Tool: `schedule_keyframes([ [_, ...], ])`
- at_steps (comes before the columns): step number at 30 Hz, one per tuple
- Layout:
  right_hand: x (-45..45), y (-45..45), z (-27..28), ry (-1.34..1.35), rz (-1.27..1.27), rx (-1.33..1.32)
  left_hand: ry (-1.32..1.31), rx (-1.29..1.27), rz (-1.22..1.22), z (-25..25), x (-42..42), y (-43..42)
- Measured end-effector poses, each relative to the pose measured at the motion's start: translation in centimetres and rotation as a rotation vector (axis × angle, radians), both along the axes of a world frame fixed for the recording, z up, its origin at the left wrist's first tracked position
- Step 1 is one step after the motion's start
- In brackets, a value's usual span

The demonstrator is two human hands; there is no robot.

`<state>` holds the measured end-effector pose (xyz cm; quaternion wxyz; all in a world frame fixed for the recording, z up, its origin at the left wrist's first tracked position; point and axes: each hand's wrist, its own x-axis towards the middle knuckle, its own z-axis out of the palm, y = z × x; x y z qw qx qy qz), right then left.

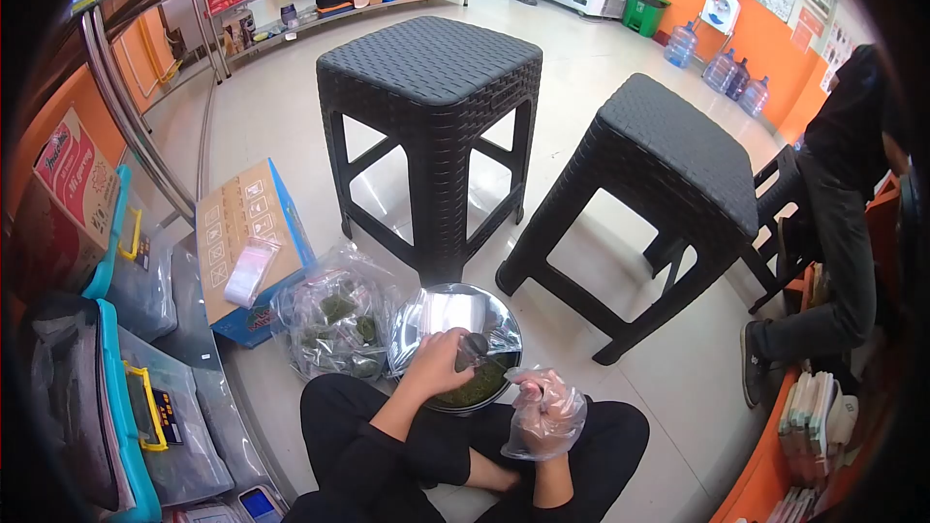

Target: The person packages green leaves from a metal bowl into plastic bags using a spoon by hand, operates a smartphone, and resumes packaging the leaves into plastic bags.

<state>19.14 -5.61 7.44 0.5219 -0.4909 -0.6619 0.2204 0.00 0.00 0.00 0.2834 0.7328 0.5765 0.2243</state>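
Observation:
My left hand (438, 365) is closed around a small dark-ended object (474, 346) whose kind I cannot make out. It hovers over a round, shiny metal tray (426, 315), whose near side holds a green, crumbly, leaf-like material (475, 387). Loose clear plastic covers my right hand (548, 414) like a disposable glove. Its fingers are curled together to the right of the tray, above my leg, and whatever they hold is hidden. Left of the tray lies a large clear plastic bag (339, 324) filled with several small packets of green material.
Two black woven-pattern stools (431, 63) (678, 155) stand just ahead. A cardboard box (242, 232) bearing a pack of clear bags (252, 271) is at left, beside teal-edged plastic bins (174, 426). At right, a person in dark trousers (823, 261) sits near an orange shelf (765, 455).

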Motion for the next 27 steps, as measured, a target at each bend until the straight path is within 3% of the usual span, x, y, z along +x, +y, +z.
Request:
schedule_keyframes([
  [5, 0.3, -0.3, 0.2, -0.060, 0.023, 0.011, -0.005, 0.022, 0.003, -0.1, 0.4, -0.1],
  [8, 0.0, 0.1, 0.5, -0.066, -0.002, 0.193, 0.002, 0.032, 0.007, -0.4, 0.5, -0.1],
  [11, 0.2, -0.2, 0.4, -0.045, 0.067, 0.055, 0.008, 0.039, -0.008, -0.1, 0.3, -0.1],
  [14, 0.1, 0.0, 0.3, -0.055, 0.028, 0.169, -0.004, 0.033, 0.006, -0.1, 0.4, -0.1],
  [27, 0.2, -0.5, 1.3, -0.001, 0.029, 0.063, -0.053, 0.020, 0.024, 0.3, 0.4, 0.1],
])
